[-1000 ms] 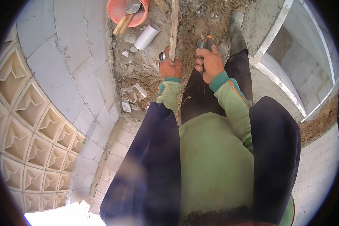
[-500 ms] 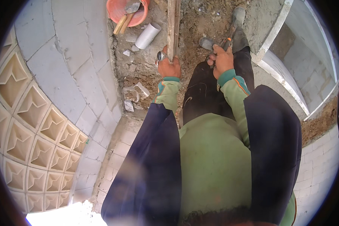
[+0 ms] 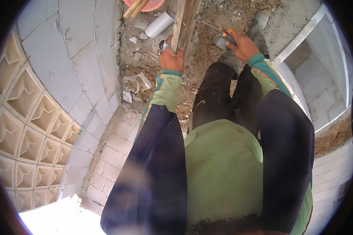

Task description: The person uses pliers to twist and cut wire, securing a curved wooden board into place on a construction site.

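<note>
My left hand (image 3: 171, 58) is closed around the lower end of a wooden plank (image 3: 189, 25), which runs up and out of the top of the view. By its fingers sits a small round black-and-silver object (image 3: 164, 45) whose kind I cannot make out. On the right, my right hand (image 3: 245, 47) grips the black-and-orange handle of a hammer (image 3: 219, 30). The hammer's metal shaft points up and left, and its head is close to the plank's right side; whether they touch I cannot tell.
A white pipe piece (image 3: 160, 24) lies left of the plank, below an orange bucket (image 3: 151, 4) with wooden handles. Broken block chunks (image 3: 137, 83) lie on the dirt. A block wall (image 3: 82, 47) rises at left; a pale-edged frame (image 3: 302, 35) stands at right. My boots (image 3: 259, 27) are below.
My right hand has moved up and right, and the hammer has swung so its head is by the plank. The plank shows more of its wide face. The view has shifted.
</note>
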Demonstrator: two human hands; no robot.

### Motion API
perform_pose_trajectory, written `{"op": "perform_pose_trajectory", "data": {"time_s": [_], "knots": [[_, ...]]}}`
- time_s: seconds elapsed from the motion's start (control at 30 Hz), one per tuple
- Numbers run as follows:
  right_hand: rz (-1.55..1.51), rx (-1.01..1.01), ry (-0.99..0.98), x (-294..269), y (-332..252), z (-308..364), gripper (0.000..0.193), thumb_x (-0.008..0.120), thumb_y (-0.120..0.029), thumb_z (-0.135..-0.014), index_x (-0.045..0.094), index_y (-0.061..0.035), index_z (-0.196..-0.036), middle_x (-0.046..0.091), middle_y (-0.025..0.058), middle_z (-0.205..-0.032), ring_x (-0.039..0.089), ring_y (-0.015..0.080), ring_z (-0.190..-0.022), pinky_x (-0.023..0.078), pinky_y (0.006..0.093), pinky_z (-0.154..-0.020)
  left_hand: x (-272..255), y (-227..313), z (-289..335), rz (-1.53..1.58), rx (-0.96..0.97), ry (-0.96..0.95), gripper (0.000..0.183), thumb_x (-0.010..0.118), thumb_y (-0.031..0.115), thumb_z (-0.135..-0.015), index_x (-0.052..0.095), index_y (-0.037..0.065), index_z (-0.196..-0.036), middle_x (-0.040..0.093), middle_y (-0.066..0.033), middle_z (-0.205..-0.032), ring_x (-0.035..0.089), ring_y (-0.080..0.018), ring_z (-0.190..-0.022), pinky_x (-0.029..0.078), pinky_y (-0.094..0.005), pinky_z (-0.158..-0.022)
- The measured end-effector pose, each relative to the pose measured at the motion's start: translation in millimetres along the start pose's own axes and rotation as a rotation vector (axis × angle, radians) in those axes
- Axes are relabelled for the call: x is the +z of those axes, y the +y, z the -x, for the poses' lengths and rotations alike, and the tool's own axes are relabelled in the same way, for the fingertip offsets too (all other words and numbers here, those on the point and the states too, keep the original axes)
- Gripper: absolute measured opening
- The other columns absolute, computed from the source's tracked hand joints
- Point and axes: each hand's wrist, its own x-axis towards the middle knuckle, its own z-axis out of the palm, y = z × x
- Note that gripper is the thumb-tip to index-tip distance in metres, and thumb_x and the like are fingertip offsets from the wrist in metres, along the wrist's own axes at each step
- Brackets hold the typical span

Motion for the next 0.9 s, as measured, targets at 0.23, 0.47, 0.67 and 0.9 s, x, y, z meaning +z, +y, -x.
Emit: {"op": "perform_pose_trajectory", "data": {"time_s": [0.23,0.47,0.67,0.9], "knots": [[0.120,-0.228,0.189,-10,10,-30,0.047,0.061,-0.024,-0.098,0.048,-0.0096,-0.141,0.059,0.0178,-0.124,0.060,0.0412,-0.108,0.049,0.0504,-0.091,-7,-6,-8,0.007,-0.050,-0.027,0.053,0.069,0.013,-0.080,0.059,0.015,-0.132,0.071,-0.0204,-0.102,0.064,-0.0454,-0.095,0.049,-0.0488,-0.085],[0.180,-0.155,0.130,-26,-1,-35,0.048,0.060,-0.029,-0.098,0.049,-0.0154,-0.142,0.063,0.0128,-0.118,0.063,0.0378,-0.104,0.050,0.0490,-0.088,-1,-8,-4,-0.035,-0.024,-0.024,0.053,0.068,0.014,-0.081,0.058,0.017,-0.132,0.071,-0.0202,-0.099,0.062,-0.0464,-0.093,0.049,-0.0501,-0.085],[0.335,-0.106,0.086,-46,-8,-28,0.041,0.060,-0.030,-0.097,0.054,-0.0144,-0.136,0.063,0.0126,-0.114,0.062,0.0386,-0.102,0.049,0.0501,-0.082,-3,4,0,-0.077,-0.056,-0.037,0.050,0.071,0.012,-0.080,0.062,0.011,-0.129,0.073,-0.0178,-0.100,0.067,-0.0410,-0.093,0.052,-0.0446,-0.084],[0.219,-0.139,0.083,-54,3,-25,0.040,0.060,-0.028,-0.097,0.054,-0.0139,-0.134,0.064,0.0148,-0.113,0.062,0.0403,-0.102,0.049,0.0501,-0.083,1,6,1,-0.114,-0.012,-0.037,0.052,0.066,0.017,-0.082,0.057,0.023,-0.133,0.069,-0.0160,-0.079,0.063,-0.0446,-0.080,0.050,-0.0507,-0.084]]}}
